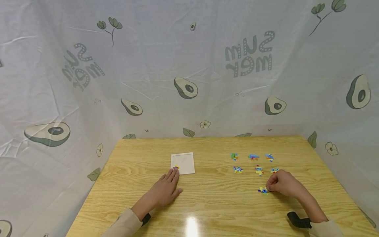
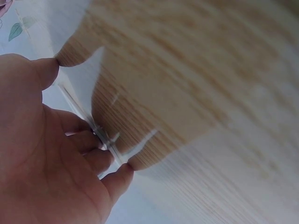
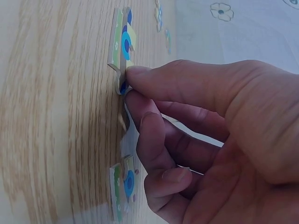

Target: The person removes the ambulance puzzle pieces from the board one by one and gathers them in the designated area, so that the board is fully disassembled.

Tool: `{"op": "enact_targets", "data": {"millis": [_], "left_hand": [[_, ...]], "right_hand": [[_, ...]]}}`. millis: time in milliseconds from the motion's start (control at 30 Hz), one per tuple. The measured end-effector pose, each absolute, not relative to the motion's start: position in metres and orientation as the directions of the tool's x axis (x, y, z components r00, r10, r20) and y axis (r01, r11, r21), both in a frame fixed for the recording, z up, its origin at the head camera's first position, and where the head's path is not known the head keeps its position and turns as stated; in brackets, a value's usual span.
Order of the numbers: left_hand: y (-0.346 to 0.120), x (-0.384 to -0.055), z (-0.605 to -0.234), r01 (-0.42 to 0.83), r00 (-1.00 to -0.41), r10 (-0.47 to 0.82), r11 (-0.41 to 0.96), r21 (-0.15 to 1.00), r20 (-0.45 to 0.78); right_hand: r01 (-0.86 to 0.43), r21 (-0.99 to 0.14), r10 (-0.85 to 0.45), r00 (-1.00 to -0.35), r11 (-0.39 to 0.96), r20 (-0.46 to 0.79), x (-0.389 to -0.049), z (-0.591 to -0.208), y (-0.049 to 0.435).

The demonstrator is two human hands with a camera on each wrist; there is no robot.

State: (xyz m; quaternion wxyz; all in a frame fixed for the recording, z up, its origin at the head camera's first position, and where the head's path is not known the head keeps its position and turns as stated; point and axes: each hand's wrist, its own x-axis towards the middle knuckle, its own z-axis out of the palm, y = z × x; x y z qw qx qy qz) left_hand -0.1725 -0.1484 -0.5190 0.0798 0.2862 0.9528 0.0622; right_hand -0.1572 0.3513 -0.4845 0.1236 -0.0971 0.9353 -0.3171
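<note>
"SUMMER" backdrop; right hand (image 1: 285,184) pinches puzzle piece (image 1: 263,190), left hand (image 1: 165,187) seemingly spread flat.

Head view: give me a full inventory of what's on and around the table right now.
Table: one, light wood grain, centre of the view.
Puzzle tray: one, white, flat on the table just beyond the left hand.
Placed piece: one, multicoloured, in the tray's near left corner.
Loose puzzle pieces: six, multicoloured, in two rows on the right side of the table.
Gripped piece: one, blue, yellow and green, on the table nearer than the rows.
Backdrop cloth: one, white with avocado print, behind and on both sides of the table.
Left hand: flat on the table, fingers straight, tips at the tray's edge.
Right hand: fingers pinch the gripped piece.
</note>
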Motion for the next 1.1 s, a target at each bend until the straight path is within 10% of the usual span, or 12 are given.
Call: {"op": "enact_targets", "data": {"millis": [1100], "left_hand": [[-0.147, -0.172, -0.513, 0.521, -0.822, 0.555, 0.824, 0.221, -0.132]], "right_hand": [[-0.315, -0.684, -0.327, -0.938, 0.658, 0.117, -0.222, -0.402, 0.251]]}}
